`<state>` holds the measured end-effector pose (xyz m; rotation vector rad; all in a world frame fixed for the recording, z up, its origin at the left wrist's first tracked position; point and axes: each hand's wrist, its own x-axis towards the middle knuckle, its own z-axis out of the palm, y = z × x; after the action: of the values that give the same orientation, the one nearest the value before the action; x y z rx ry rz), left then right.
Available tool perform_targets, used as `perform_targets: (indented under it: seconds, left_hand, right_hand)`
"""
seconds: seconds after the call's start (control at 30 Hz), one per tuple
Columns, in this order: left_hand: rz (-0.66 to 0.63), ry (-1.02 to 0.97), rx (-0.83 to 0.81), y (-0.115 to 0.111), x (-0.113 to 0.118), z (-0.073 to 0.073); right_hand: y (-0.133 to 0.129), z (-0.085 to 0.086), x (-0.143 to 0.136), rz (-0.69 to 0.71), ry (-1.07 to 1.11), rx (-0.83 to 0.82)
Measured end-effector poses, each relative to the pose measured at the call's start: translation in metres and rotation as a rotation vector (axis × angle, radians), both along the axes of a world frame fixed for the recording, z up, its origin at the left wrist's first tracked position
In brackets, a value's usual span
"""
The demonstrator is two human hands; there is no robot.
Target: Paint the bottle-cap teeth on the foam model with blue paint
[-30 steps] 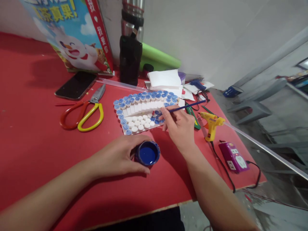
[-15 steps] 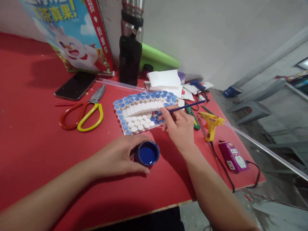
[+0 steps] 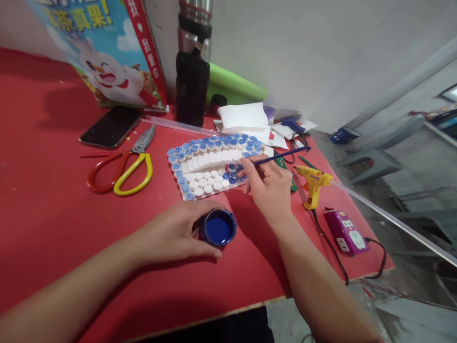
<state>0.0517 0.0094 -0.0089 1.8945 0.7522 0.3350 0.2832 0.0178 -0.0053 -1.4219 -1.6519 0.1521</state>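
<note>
My left hand (image 3: 182, 231) is wrapped round a small jar of dark blue paint (image 3: 218, 227) on the red table. In my right hand (image 3: 267, 188) is a thin blue paintbrush (image 3: 282, 155), pinched near its lower end. The brush tip is over the right part of a board covered with small round pieces (image 3: 205, 183); my fingers partly hide that side. Light blue rounds form the board's border, and white strips (image 3: 210, 159) stand in a row inside it. White rounds fill the lower left, with dark blue ones beside them near the brush.
Red-and-yellow scissors (image 3: 134, 166) and a black phone (image 3: 111, 126) lie to the left. Behind stand a printed bag (image 3: 110, 57) and a bottle (image 3: 193, 71). White papers (image 3: 244, 119) lie beyond the board. At right are a yellow glue gun (image 3: 313, 183) and a purple power box (image 3: 346, 233).
My right hand and the brush have shifted slightly to the right, and the brush's tail end sits a little higher. My left hand stays on the paint jar.
</note>
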Motion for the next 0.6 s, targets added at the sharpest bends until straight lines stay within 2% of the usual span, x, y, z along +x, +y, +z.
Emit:
perform_targets:
  seconds: [0.23,0.6]
  left_hand:
    - [0.003,0.027,-0.003,-0.0006,0.0011,0.0038]
    - [0.006,-0.001,0.008,-0.0009,0.0006,-0.0017]
  right_hand:
    - [-0.0028,0.0029,-0.0004,-0.002,0.0,0.016]
    - [-0.003,0.0036,-0.0033,0.026,0.048,0.007]
